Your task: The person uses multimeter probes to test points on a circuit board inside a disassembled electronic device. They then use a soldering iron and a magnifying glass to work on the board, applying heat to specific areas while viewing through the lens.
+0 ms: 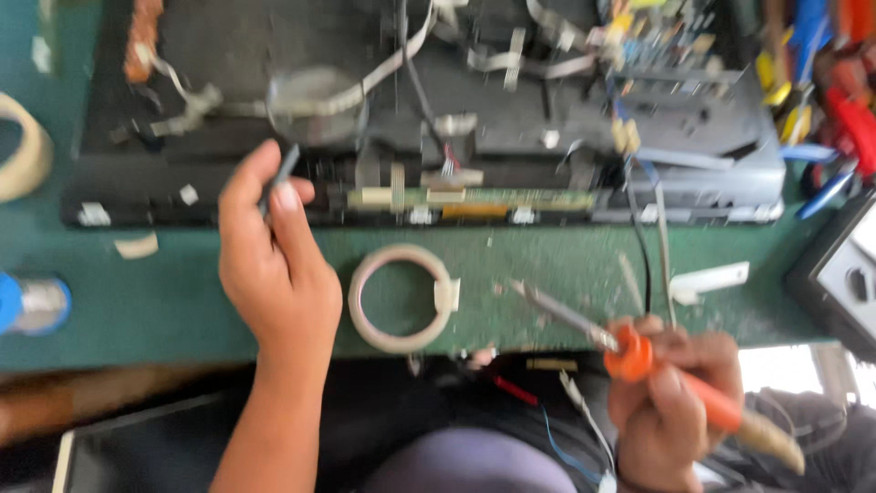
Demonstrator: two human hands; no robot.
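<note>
My left hand pinches a thin dark tool, perhaps tweezers, its tip at the near edge of an opened black device with ribbon cables and a long narrow circuit strip. My right hand grips an orange-handled soldering iron at the bench's front edge. Its metal tip points up and left over the green bench top. A roll of pale tape lies flat between my hands. The picture is blurred.
A second tape roll sits at the left edge, a blue and silver cylinder below it. Several coloured hand tools pile at the top right. A black box stands at the right edge. Loose wires hang below the bench.
</note>
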